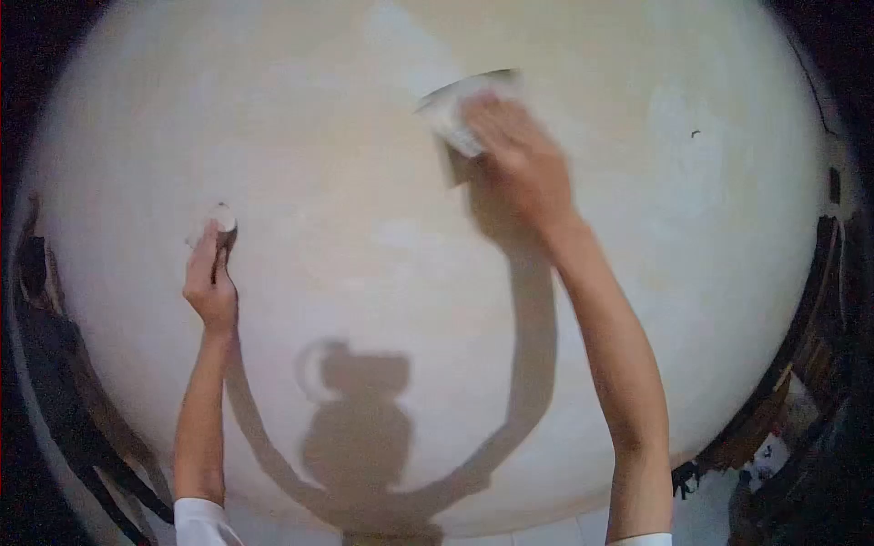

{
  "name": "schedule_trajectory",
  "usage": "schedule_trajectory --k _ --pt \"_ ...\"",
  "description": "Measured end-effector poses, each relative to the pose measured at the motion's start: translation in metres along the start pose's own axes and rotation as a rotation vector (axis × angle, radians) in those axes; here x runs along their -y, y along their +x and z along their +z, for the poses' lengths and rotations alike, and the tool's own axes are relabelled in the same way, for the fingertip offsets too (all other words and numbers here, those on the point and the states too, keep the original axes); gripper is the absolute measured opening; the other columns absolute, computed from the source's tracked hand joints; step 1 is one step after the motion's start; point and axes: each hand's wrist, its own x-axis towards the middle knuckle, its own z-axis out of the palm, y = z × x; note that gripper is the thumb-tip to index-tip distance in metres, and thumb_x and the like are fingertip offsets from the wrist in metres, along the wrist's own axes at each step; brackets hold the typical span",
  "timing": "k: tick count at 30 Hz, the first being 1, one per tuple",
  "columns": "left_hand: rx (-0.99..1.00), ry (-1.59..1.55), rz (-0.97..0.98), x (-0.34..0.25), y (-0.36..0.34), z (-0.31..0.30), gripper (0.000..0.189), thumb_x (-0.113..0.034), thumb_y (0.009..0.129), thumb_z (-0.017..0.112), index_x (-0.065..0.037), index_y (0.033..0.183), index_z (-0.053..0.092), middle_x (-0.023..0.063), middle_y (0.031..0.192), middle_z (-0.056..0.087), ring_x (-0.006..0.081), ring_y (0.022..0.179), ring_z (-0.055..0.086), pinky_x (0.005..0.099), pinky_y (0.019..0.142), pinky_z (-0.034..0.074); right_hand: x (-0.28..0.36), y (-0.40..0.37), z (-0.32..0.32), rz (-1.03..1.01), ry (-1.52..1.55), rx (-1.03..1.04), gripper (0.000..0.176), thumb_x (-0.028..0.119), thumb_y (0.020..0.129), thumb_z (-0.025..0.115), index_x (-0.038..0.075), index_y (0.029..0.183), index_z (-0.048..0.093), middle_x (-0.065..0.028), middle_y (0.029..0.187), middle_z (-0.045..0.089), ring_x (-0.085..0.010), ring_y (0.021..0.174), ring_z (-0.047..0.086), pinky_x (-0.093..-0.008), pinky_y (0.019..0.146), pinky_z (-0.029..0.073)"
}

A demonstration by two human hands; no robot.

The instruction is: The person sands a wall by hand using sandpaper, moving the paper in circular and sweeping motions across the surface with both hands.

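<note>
My right hand (521,159) is raised against the pale wall (319,136), its fingers closed on a wide, flat putty knife (448,107). The blade is smeared with white and shows a thin dark upper edge; motion blurs it a little. Lower on the left, my left hand (212,284) reaches up to the wall with its fingers pinched around a small, rounded whitish piece (222,218). What exactly this piece is, I cannot make out. Whiter, patchy streaks mark the yellowish wall surface.
Shadows of my head and arms fall across the wall. At the left edge stands a person in dark clothing (56,355). Dim clutter (774,446) lies at the lower right, beside pale floor tiles (551,532) along the wall's foot.
</note>
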Motion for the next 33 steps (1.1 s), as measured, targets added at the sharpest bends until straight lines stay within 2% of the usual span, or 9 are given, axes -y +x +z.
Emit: schedule_trajectory --k 2,5,8,11,15,21,27,31,33 --pt "0.021 -0.034 -0.035 0.001 -0.001 -0.002 0.038 0.007 0.083 0.057 -0.005 0.119 0.063 0.0076 0.12 0.063 0.025 0.113 0.06 0.0369 0.096 0.046 -0.011 -0.003 -0.01 0.345 0.001 -0.117 0.051 0.003 0.073 0.062 0.003 0.123 0.055 -0.0172 0.128 0.056 -0.0354 0.122 0.05 -0.0452 0.101 0.042" --pt "-0.014 -0.004 -0.023 0.018 -0.009 0.001 0.037 0.007 0.084 0.058 -0.005 0.118 0.063 0.0082 0.12 0.064 0.0252 0.114 0.059 0.0372 0.096 0.046 0.011 -0.012 -0.001 0.409 -0.138 -0.113 0.053 0.0 0.072 0.06 0.002 0.125 0.053 -0.0206 0.127 0.055 -0.0403 0.122 0.049 -0.0472 0.099 0.043" --pt "0.004 -0.058 -0.033 0.004 -0.005 0.001 0.038 0.008 0.085 0.056 -0.005 0.12 0.062 0.0084 0.119 0.064 0.026 0.114 0.059 0.0367 0.097 0.046 0.048 -0.039 0.004 -0.106 -0.042 0.101 0.054 0.012 0.071 0.066 0.003 0.123 0.056 -0.0189 0.127 0.056 -0.0357 0.122 0.051 -0.0473 0.101 0.041" --pt "-0.007 -0.041 0.046 0.014 -0.007 0.0 0.043 0.009 0.084 0.055 -0.006 0.124 0.059 0.0076 0.123 0.062 0.0267 0.115 0.058 0.0381 0.099 0.045 0.035 -0.049 -0.008 -0.073 -0.049 0.089 0.052 0.012 0.071 0.066 0.003 0.122 0.057 -0.0157 0.127 0.057 -0.0325 0.12 0.053 -0.0465 0.103 0.04" --pt "0.03 -0.088 -0.028 0.013 -0.003 -0.001 0.043 0.009 0.083 0.053 -0.006 0.123 0.059 0.0065 0.128 0.059 0.0272 0.119 0.055 0.0414 0.102 0.041 0.008 -0.053 -0.025 0.441 -0.183 -0.099 0.061 -0.007 0.066 0.057 0.005 0.126 0.055 -0.0167 0.128 0.056 -0.0361 0.124 0.048 -0.0496 0.107 0.034" --pt "0.044 -0.08 0.038 0.008 0.002 -0.008 0.038 0.008 0.083 0.053 -0.003 0.118 0.063 0.01 0.124 0.061 0.0276 0.118 0.056 0.0423 0.102 0.041 0.063 -0.068 -0.009 0.032 0.039 0.154 0.066 -0.005 0.062 0.055 0.006 0.127 0.055 -0.0114 0.135 0.052 -0.0324 0.128 0.046 -0.0487 0.108 0.035" --pt "0.043 -0.086 0.0 0.008 0.004 -0.011 0.034 0.006 0.083 0.055 -0.003 0.115 0.064 0.011 0.121 0.063 0.0292 0.115 0.058 0.0423 0.1 0.042 0.059 -0.058 -0.011 0.601 -0.11 -0.134 0.066 -0.014 0.063 0.053 0.006 0.126 0.056 -0.0152 0.131 0.054 -0.0359 0.128 0.044 -0.0464 0.109 0.033" --pt "0.07 -0.083 0.044 0.014 0.003 -0.011 0.034 0.005 0.084 0.054 -0.004 0.115 0.065 0.0105 0.12 0.063 0.0292 0.115 0.058 0.0442 0.101 0.042 0.088 -0.066 -0.007 0.18 0.018 0.126 0.064 -0.014 0.062 0.048 0.005 0.122 0.058 -0.0153 0.133 0.052 -0.0352 0.124 0.048 -0.0441 0.101 0.044" --pt "0.086 -0.109 0.052 0.019 0.001 -0.01 0.035 0.005 0.085 0.054 -0.005 0.117 0.063 0.01 0.122 0.062 0.0288 0.117 0.056 0.0438 0.102 0.04 0.07 -0.07 -0.008 0.383 -0.011 0.001 0.064 -0.013 0.063 0.049 0.006 0.123 0.058 -0.0155 0.133 0.052 -0.0347 0.123 0.05 -0.043 0.1 0.045"
